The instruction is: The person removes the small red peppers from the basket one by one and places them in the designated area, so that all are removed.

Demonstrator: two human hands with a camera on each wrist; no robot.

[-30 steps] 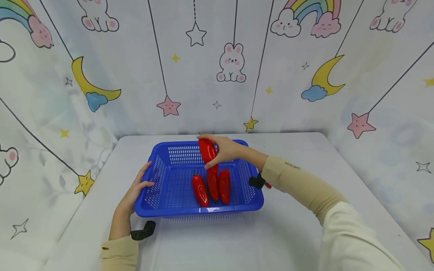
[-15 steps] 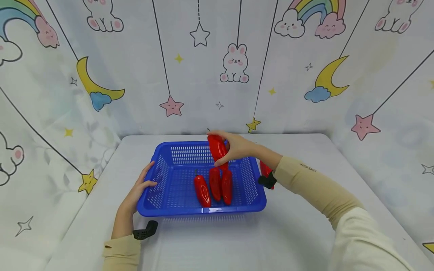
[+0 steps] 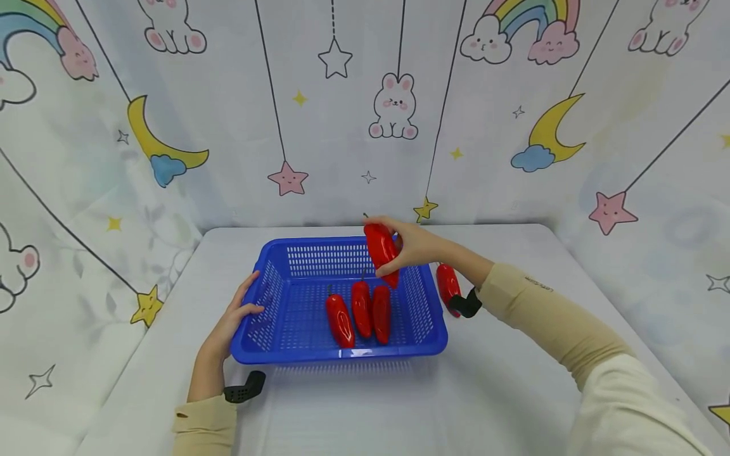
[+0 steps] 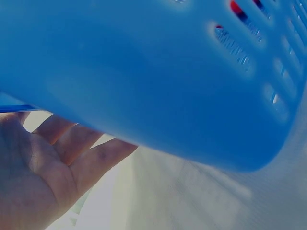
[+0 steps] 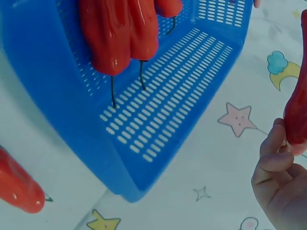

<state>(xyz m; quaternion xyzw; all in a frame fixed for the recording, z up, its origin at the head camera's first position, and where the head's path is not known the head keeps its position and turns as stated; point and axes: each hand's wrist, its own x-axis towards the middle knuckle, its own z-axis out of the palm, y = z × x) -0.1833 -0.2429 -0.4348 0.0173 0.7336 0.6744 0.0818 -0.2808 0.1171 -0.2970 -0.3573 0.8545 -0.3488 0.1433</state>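
Observation:
In the head view a blue plastic basket (image 3: 285, 354) stands on the white table, with three red chili peppers (image 3: 340, 322) lying inside towards its near side. My left hand (image 3: 225, 326) grips the basket's left rim, thumb over the edge; in the left wrist view the fingers (image 4: 100, 158) reach under the rim from outside. My right hand (image 3: 413, 244) pinches another red chili pepper (image 3: 381, 247) between thumb and fingers, its stem up, above the basket's back right part. The right wrist view shows this held pepper (image 5: 297, 105) at its right edge.
One more red chili pepper (image 3: 448, 285) lies on the table (image 3: 513, 380) just right of the basket, partly behind the right wrist's black camera (image 3: 466, 304). A white cloth (image 3: 228, 126) printed with stars, moons and rabbits hangs behind and at the sides.
My right hand has moved right with the pepper, lifting it away from the three in the basket. The pepper on the table has come into fuller view. My left hand stays on the rim.

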